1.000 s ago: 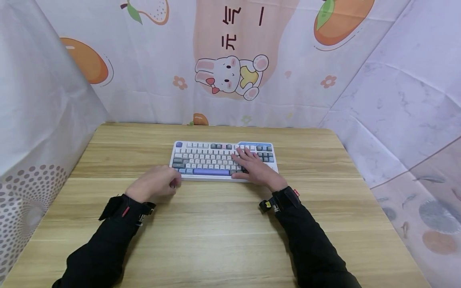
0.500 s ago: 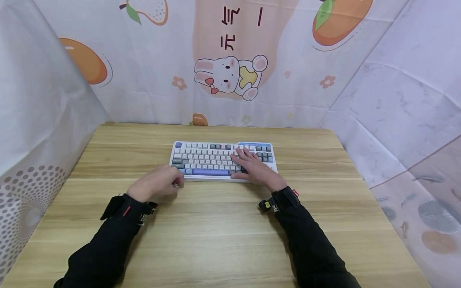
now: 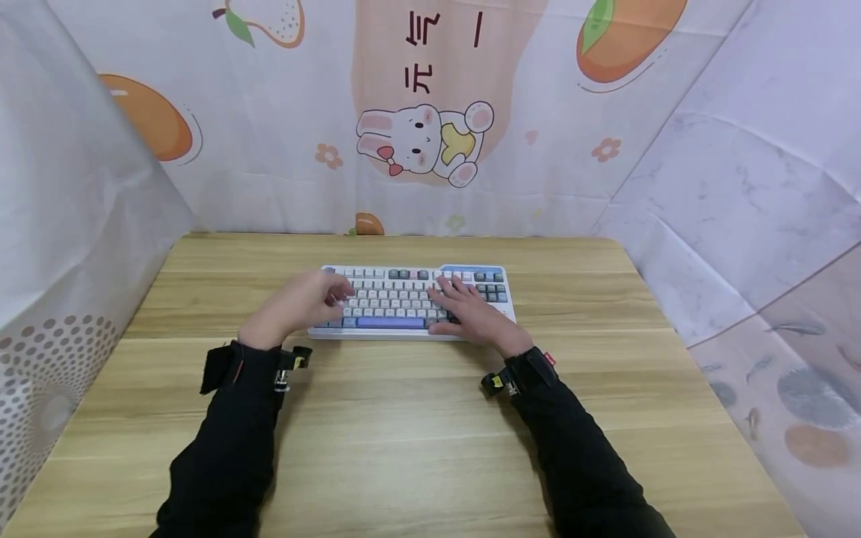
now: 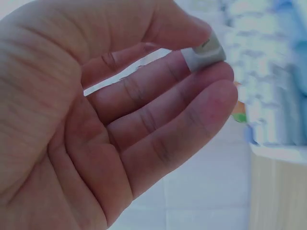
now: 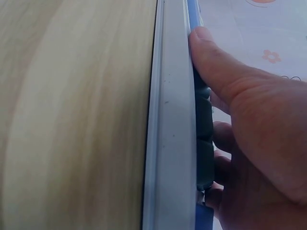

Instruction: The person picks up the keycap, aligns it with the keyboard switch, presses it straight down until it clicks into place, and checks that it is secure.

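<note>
A white keyboard with white, grey and blue-purple keys lies on the wooden table. Over its left end is my left hand, which pinches a small light-grey keycap between thumb and fingers. The keycap has a dark mark on one face, and its other sides are covered by the fingertips. My right hand rests on the right part of the keyboard with fingers spread, hiding several keys. In the right wrist view, the thumb lies along the keys close to the keyboard's white front edge.
The wooden table extends on all sides of the keyboard. Behind it hangs a white cloth printed with a rabbit and fruit. More cloth hangs at the left and right. Both wrists carry strapped-on cameras over black sleeves.
My left hand has moved from the keyboard's front left corner up and forward over its left end, the keycap now showing in its fingers. My right hand has stayed in place.
</note>
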`<state>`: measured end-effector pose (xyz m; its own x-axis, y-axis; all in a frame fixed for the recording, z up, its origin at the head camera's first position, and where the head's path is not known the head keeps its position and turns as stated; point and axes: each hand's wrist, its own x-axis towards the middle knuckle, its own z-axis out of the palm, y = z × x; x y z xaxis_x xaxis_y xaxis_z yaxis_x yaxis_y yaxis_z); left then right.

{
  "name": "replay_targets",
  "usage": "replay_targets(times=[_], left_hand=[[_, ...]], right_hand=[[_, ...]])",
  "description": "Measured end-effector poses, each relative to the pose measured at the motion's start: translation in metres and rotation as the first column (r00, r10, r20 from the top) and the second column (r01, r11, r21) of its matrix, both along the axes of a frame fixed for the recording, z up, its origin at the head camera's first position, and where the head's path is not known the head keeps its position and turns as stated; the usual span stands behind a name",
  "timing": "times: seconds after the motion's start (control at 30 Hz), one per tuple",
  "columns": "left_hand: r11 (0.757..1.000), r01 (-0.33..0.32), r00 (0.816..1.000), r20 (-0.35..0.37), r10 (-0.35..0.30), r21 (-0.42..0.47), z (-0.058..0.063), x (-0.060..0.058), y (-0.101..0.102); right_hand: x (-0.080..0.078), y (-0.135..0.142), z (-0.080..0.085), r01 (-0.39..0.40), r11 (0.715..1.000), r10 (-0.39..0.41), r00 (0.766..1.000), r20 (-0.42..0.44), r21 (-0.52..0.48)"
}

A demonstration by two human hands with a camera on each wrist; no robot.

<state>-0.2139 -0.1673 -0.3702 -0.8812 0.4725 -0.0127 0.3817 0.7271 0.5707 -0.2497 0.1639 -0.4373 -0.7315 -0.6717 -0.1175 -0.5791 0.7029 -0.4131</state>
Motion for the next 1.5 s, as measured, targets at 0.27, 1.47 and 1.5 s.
replay_targets(times=[0.27,1.47,1.5], left_hand=[[0.997,-0.071,0.997,0.014,0.070,0.038,0.004,-0.009,-0.003],[0.992,-0.093,0.990,0.103,0.101,-0.081,-0.031,-0.023,-0.007],[0.992,-0.093,0.990,0.100,0.101,-0.084,-0.031,-0.023,-0.007]], right_hand=[[0.000,-0.001,-0.001,0.013,1.000,-0.013,1.000,-0.002,0.020],[0.000,-0.001,0.000,-0.001,1.000,0.001,1.000,-0.014,0.008],[0.001,-0.001,0.000,-0.001,1.000,0.002,1.000,-0.016,0.007]])
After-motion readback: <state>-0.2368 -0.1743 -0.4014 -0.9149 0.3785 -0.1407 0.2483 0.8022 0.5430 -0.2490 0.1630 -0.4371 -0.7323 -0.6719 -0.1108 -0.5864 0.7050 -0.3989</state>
